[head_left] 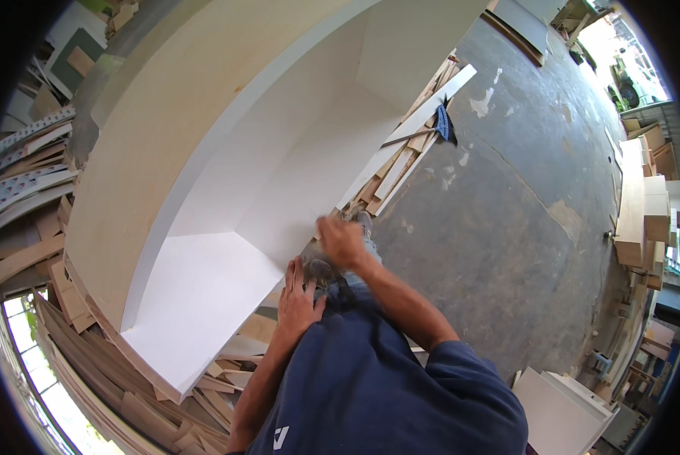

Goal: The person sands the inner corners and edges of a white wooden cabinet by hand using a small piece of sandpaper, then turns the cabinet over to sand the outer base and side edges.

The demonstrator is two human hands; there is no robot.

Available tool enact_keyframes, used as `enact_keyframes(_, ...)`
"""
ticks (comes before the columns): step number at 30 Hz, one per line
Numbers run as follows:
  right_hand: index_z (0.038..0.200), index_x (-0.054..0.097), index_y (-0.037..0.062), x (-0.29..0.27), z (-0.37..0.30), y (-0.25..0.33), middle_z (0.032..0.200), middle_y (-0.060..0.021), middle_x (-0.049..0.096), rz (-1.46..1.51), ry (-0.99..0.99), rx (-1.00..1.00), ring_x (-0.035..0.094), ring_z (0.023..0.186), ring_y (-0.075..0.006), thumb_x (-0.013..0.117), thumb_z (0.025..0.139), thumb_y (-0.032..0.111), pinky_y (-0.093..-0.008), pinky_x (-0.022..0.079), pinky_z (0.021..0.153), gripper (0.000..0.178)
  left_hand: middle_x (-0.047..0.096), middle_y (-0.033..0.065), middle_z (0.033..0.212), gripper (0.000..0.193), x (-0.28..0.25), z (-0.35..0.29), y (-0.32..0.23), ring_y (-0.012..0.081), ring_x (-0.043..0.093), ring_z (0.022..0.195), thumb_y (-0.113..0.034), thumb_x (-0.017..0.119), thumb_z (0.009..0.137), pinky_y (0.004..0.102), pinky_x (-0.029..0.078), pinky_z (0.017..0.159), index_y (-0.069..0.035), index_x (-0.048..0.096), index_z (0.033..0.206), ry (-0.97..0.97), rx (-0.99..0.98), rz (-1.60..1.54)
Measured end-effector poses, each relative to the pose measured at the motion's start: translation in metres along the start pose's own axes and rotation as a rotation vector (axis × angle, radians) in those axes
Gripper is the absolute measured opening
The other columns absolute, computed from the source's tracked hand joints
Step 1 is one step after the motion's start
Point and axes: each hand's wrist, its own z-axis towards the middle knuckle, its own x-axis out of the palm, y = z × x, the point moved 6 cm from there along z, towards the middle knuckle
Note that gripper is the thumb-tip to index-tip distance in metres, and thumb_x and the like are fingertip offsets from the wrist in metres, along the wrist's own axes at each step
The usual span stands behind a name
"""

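A large wooden cabinet box [203, 296], white inside with a pale wood outer side, lies in front of me with its open face toward me. My left hand [298, 302] rests on its near edge, fingers stretched out and lying flat. Farther along the same edge is my right hand [341, 243], with its fingers curled in and blurred by motion. Whatever the right hand may hold is too small or hidden to make out.
Long wood strips [401, 163] lie beside the cabinet, with a blue triangular-headed tool [444, 125] over them. Stacked boards and offcuts [128, 394] fill the left side. White panels [560, 413] stand at lower right; wooden boxes [632, 216] line the right side.
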Motion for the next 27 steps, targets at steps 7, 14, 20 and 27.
enact_keyframes(7,0.096,0.060,0.0058,-0.094,0.087,-0.132,0.078,-0.0154,0.067,-0.291,-0.207,0.151,0.069,0.071,-0.0356,0.059,0.096,0.010,-0.0485,0.053,0.060,0.004,0.030,0.0287,0.161,0.043,-0.008,0.008,-0.009,0.0449,0.034,0.147,-0.021,0.074,0.085,0.0500,0.046,0.110,0.005,0.069,0.119,-0.009,0.046,0.016)
enact_keyframes(14,0.098,0.067,0.0059,-0.021,-0.019,-0.014,0.082,-0.0116,0.072,0.178,0.032,-0.063,0.073,0.075,-0.0304,0.068,0.090,0.012,-0.0422,0.057,0.063,0.010,0.043,0.0290,0.152,0.047,-0.011,0.041,-0.007,0.0467,0.044,0.137,-0.011,0.066,0.088,0.0523,0.040,0.112,0.008,0.058,0.130,-0.332,-0.100,-0.256)
enact_keyframes(20,0.098,0.071,0.0045,-0.105,-0.021,-0.142,0.084,-0.0118,0.076,0.106,-0.343,0.606,0.075,0.073,-0.0261,0.074,0.092,0.017,-0.0357,0.056,0.066,0.013,0.023,0.0245,0.167,0.078,0.006,0.164,-0.068,0.0434,0.018,0.156,-0.014,0.062,0.086,0.0590,0.025,0.120,0.006,0.033,0.156,-0.167,0.112,0.107)
enact_keyframes(27,0.107,0.073,0.0100,-0.132,0.039,-0.183,0.086,-0.0103,0.073,0.115,-0.444,0.564,0.071,0.078,-0.0294,0.072,0.091,0.014,-0.0400,0.055,0.069,0.017,0.020,0.0158,0.171,0.076,0.023,0.300,-0.110,0.0377,0.016,0.158,-0.008,0.054,0.088,0.0575,0.018,0.125,0.004,0.028,0.159,-0.147,0.222,0.256)
